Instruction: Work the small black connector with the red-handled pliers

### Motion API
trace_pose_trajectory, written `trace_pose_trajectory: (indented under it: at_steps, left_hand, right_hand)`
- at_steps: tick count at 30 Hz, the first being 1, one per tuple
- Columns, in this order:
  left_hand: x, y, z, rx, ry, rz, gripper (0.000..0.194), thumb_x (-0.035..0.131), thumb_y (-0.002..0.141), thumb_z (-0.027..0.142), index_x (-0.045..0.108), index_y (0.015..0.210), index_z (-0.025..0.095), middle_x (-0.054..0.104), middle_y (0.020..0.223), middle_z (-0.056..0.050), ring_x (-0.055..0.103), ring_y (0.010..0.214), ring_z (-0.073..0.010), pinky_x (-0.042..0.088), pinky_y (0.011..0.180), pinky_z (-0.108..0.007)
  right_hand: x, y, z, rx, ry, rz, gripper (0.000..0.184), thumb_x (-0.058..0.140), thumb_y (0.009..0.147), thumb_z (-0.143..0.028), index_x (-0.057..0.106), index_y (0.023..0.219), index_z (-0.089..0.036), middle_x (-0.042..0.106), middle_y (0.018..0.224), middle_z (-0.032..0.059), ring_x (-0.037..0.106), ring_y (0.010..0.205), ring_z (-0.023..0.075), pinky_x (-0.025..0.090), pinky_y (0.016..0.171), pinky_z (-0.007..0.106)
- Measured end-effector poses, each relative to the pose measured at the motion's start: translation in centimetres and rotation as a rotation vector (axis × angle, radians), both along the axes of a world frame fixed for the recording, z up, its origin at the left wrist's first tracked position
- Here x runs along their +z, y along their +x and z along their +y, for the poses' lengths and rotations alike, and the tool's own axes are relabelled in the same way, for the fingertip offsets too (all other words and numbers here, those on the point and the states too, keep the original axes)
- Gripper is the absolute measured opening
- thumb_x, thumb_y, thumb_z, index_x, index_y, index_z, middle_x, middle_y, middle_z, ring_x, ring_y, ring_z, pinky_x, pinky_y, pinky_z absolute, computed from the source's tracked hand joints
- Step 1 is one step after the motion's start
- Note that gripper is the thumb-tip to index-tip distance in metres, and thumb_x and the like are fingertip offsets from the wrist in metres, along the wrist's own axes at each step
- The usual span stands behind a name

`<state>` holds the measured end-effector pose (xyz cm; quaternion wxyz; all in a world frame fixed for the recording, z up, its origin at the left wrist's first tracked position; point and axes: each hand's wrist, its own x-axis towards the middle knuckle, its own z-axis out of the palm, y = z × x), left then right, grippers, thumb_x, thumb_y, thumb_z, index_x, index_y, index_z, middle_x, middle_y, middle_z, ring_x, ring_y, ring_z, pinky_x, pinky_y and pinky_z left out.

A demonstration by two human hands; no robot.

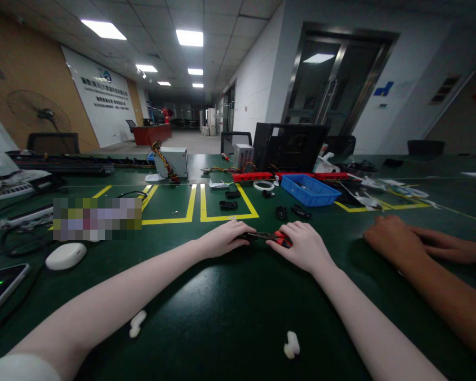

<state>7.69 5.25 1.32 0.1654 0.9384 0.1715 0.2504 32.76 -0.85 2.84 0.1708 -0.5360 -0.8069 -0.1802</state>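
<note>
My right hand [305, 243] is wrapped round a pair of red-handled pliers [283, 241], whose dark jaws point left. Opposite it, my left hand [224, 238] is closed on a small black thing [244, 236], too dark to name. The jaws reach up to this thing; whether they grip it cannot be told. Just beyond my hands lie several black cable bundles [228, 205], some inside a yellow taped box and some to its right. A blue plastic tray [321, 197] stands behind and to the right of my right hand.
A co-worker's hands [392, 235] rest on the green table at right. Farther back are a power supply [174, 161] with coloured wires, a black computer case [287, 148] and red strips [252, 177]. At left are a white rounded device [65, 256] and a phone-like device [2, 288].
</note>
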Motion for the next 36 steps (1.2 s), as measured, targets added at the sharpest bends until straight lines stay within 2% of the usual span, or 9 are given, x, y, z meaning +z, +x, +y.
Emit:
trace_pose_trajectory:
  at_steps: [9, 16, 23, 36]
  left_hand:
    - [-0.05, -0.08, -0.08, -0.008, 0.014, -0.024, 0.031, 0.054, 0.093, 0.021, 0.052, 0.124, 0.018, 0.061, 0.118, -0.01, 0.055, 0.111, -0.0214, 0.045, 0.096, -0.037]
    - [-0.32, -0.08, 0.19, 0.034, -0.026, -0.015, 0.03, 0.056, 0.093, 0.023, 0.055, 0.122, 0.019, 0.062, 0.117, -0.009, 0.058, 0.109, -0.0212, 0.046, 0.094, -0.036]
    - [-0.19, -0.02, 0.05, 0.025, -0.043, -0.025, 0.033, 0.06, 0.089, 0.022, 0.055, 0.122, 0.019, 0.063, 0.116, -0.008, 0.058, 0.108, -0.0201, 0.047, 0.094, -0.034]
    - [-0.26, -0.04, -0.05, 0.057, -0.062, -0.026, 0.035, 0.058, 0.091, 0.028, 0.054, 0.125, 0.019, 0.063, 0.118, -0.008, 0.059, 0.108, -0.0207, 0.048, 0.094, -0.035]
  right_hand:
    - [-0.24, -0.07, -0.01, -0.028, -0.053, -0.004, 0.039, 0.048, 0.086, -0.057, 0.06, 0.081, -0.02, 0.065, 0.083, 0.0071, 0.057, 0.078, 0.0205, 0.039, 0.072, 0.033]
    - [-0.08, -0.28, -0.05, -0.007, -0.019, -0.065, 0.04, 0.046, 0.088, -0.055, 0.061, 0.082, -0.018, 0.065, 0.084, 0.0082, 0.058, 0.078, 0.0209, 0.037, 0.08, 0.036]
    - [-0.39, -0.01, 0.05, -0.042, 0.007, -0.052, 0.037, 0.051, 0.084, -0.055, 0.061, 0.083, -0.019, 0.063, 0.085, 0.0075, 0.056, 0.078, 0.0207, 0.036, 0.068, 0.032]
    - [-0.36, 0.01, 0.0, -0.045, -0.004, -0.01, 0.038, 0.052, 0.084, -0.056, 0.059, 0.086, -0.019, 0.062, 0.087, 0.0067, 0.054, 0.081, 0.0208, 0.037, 0.069, 0.032]
